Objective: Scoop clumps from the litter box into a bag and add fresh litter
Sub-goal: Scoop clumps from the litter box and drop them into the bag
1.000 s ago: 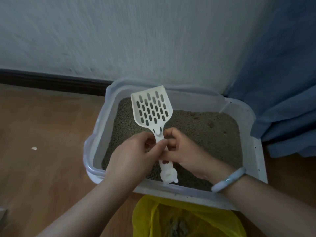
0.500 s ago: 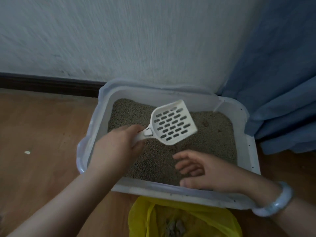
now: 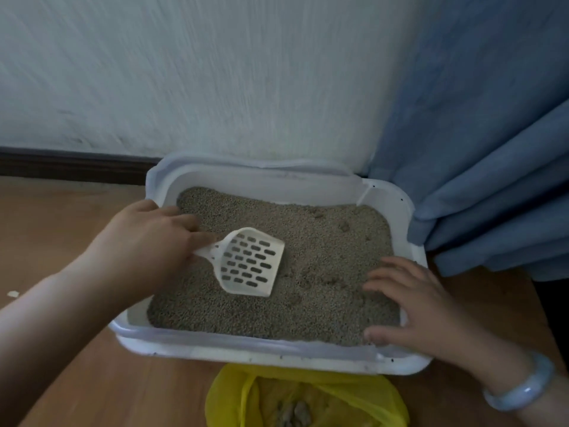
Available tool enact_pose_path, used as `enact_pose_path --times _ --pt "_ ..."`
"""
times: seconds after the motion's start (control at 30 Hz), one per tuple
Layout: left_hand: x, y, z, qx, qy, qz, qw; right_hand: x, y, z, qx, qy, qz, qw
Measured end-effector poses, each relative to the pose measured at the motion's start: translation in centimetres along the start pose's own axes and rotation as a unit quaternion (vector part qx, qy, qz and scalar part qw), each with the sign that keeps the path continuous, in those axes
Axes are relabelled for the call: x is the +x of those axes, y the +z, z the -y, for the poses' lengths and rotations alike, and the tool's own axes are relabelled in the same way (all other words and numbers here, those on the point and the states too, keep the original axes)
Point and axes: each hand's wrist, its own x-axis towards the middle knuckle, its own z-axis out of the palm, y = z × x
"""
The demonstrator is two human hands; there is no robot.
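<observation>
Since the earlier frame the scoop (image 3: pixel 250 265) has been lowered from above the litter to its surface, and the right hand (image 3: pixel 412 306) has been shifted outward to the box's near right corner. Nearest, a yellow bag (image 3: pixel 234 396) is laid open on the floor just in front of the box (image 3: pixel 246 354), with a few clumps (image 3: pixel 292 412) seen inside, probably so that each scoopful needs only a short carry over the near rim. At the right wrist a pale bracelet (image 3: pixel 520 392) is worn. The right hand is spread flat, fingers loose and nothing gripped, its palm over the corner rim and its fingertips over the litter (image 3: pixel 323 260), seemingly so that the box is steadied. Further in, the slotted head of the scoop is laid on the litter left of centre, its front edge turned toward the near right, ready, it seems, to be pushed under the grains. Its handle is clasped in the left hand (image 3: pixel 147 241), reached in over the left rim. Small dents and lumps are visible in the litter toward the far right. Beyond the box, a wall (image 3: pixel 215 87) and a blue curtain (image 3: pixel 492 149) are seen.
</observation>
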Motion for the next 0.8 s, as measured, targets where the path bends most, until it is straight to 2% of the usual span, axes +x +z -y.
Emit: enact_pose_path --times 0.13,0.23,0.3,0.6,0.8 --pt "0.2 -1.3 1.7 0.021 0.008 0.095 0.995 -0.2 1.5 -0.5 -0.025 -0.018 -0.076 0.997" --pt "0.8 -1.9 1.4 0.082 0.039 0.113 0.989 -0.1 2.1 -0.6 -0.031 -0.02 -0.11 0.993" --pt "1.7 -1.9 0.1 0.065 0.035 0.141 0.987 0.0 2.2 -0.7 -0.033 -0.023 -0.118 0.992" --pt "3.7 1.6 -3.5 -0.029 0.016 0.167 0.985 0.0 2.4 -0.6 -0.027 -0.018 -0.124 0.992" --pt "5.1 1.5 -5.8 -0.055 0.035 0.148 0.987 -0.1 2.4 -0.6 -0.014 -0.009 -0.125 0.992"
